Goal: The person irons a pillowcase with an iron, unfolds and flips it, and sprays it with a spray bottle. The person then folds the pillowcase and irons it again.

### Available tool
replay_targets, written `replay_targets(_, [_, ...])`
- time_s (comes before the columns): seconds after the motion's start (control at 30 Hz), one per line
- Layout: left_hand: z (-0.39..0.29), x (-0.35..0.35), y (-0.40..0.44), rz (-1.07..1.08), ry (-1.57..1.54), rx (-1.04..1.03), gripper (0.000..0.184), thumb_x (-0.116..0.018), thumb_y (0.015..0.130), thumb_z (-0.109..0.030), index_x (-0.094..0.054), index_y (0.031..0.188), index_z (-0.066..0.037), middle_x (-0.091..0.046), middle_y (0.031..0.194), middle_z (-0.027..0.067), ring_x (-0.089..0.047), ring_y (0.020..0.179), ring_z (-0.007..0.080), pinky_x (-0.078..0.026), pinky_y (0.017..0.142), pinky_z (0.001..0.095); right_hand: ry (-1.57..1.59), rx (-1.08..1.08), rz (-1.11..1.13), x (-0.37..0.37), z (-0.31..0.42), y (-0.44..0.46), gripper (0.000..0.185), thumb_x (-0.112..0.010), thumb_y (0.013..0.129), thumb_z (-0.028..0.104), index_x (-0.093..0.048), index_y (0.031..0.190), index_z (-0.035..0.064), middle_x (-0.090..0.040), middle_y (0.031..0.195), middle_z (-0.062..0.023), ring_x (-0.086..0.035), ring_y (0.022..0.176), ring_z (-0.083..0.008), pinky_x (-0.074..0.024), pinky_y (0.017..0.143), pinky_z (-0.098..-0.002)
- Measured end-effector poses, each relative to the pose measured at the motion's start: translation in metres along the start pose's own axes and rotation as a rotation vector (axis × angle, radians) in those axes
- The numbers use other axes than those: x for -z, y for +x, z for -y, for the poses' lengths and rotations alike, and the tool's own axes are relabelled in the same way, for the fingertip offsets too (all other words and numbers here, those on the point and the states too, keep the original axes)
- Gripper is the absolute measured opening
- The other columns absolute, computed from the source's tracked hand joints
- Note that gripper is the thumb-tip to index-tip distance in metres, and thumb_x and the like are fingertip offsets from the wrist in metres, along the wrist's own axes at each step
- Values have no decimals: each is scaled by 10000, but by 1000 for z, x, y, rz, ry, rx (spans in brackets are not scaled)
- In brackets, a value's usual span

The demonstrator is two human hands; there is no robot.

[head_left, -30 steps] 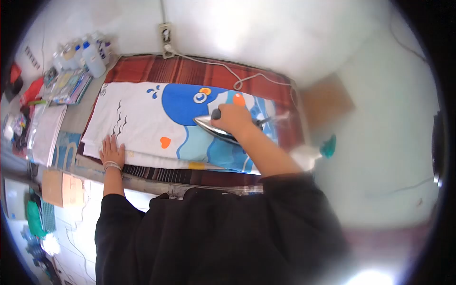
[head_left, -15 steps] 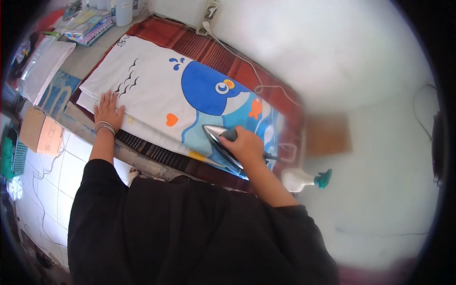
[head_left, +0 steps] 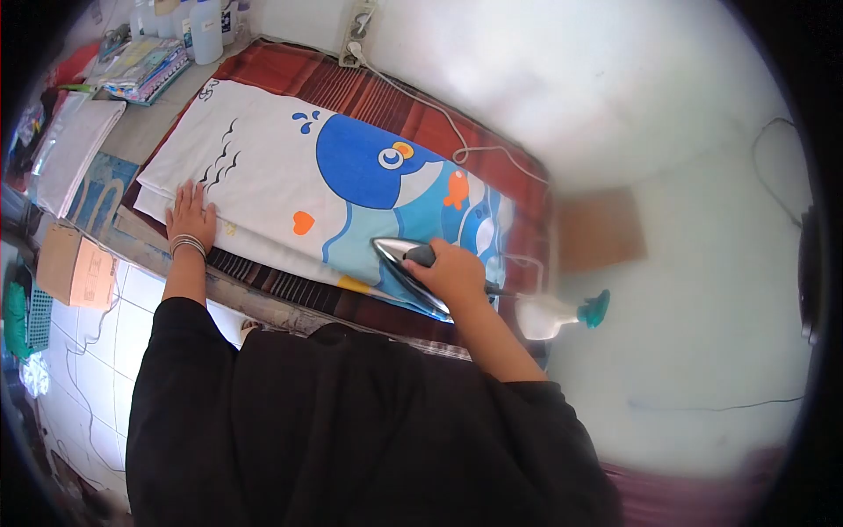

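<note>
A folded white and blue printed cloth (head_left: 263,149) with a whale, an orange heart and fish lies on a red-brown striped cover (head_left: 290,75). My left hand (head_left: 190,218) rests flat on the cloth's near left edge, fingers spread. My right hand (head_left: 452,274) is wrapped round the handle of a clothes iron (head_left: 395,250). The iron sits on the blue part of the cloth near its close edge, tip pointing up and left. A white spray bottle (head_left: 540,318) with a green head lies just right of my right forearm.
A white cord (head_left: 430,101) runs along the wall from a power strip (head_left: 356,33). At the back left are several bottles (head_left: 207,33) and a stack of packed cloths (head_left: 147,70). Cardboard boxes stand at lower left (head_left: 75,268) and right (head_left: 601,230).
The view has shifted a little, so the cloth and cover appear slightly further left. Both hands keep their hold and place; the iron has barely moved on the cloth.
</note>
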State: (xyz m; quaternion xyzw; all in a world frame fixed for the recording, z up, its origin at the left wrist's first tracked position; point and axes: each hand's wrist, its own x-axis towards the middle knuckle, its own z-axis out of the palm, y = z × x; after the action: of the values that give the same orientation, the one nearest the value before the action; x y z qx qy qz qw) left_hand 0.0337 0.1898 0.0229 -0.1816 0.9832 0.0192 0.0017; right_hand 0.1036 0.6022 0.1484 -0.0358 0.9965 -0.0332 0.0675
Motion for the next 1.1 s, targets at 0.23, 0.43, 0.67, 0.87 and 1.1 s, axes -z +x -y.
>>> replay_targets(0.23, [1, -1, 0, -2, 8, -1, 560, -374, 904, -395, -270, 1428, -226, -175, 1513, -13, -147, 1394, 177, -129, 1120, 464, -4, 139, 22, -4, -2, -11, 431, -647, 723, 503, -608, 861, 97, -652, 804, -110, -629, 788, -316, -475, 683, -426])
replay_targets(0.43, [1, -3, 2, -13, 10, -12, 561, -384, 900, -386, -278, 1426, -222, -185, 1510, -9, -156, 1392, 182, -135, 1116, 468, 22, 48, -170, -6, -9, 35, 400, -630, 745, 470, -607, 904, 104, -652, 817, -113, -630, 786, -318, -477, 692, -423])
replay_targets(0.67, [0, -6, 3, -32, 20, -9, 562, -389, 896, -378, -285, 1423, -217, -204, 1506, -1, -167, 1390, 191, -146, 1108, 483, -149, 530, -57, 7, 10, 83, 390, -651, 669, 491, -613, 813, 131, -638, 722, -88, -632, 713, -282, -481, 608, -408])
replay_targets(0.87, [2, -7, 3, -32, 13, -19, 558, -385, 897, -378, -285, 1423, -220, -199, 1507, -2, -166, 1390, 193, -145, 1111, 473, -178, 551, -4, 11, 0, 102, 417, -650, 660, 513, -609, 816, 129, -643, 766, -87, -630, 767, -275, -476, 647, -402])
replay_targets(1.1, [0, 1, -1, -11, -5, -5, 560, -379, 902, -388, -279, 1424, -213, -189, 1509, -3, -158, 1392, 193, -135, 1118, 460, -157, 504, -8, 6, 4, 108, 432, -657, 633, 496, -631, 858, 128, -644, 807, -78, -625, 800, -270, -478, 687, -396])
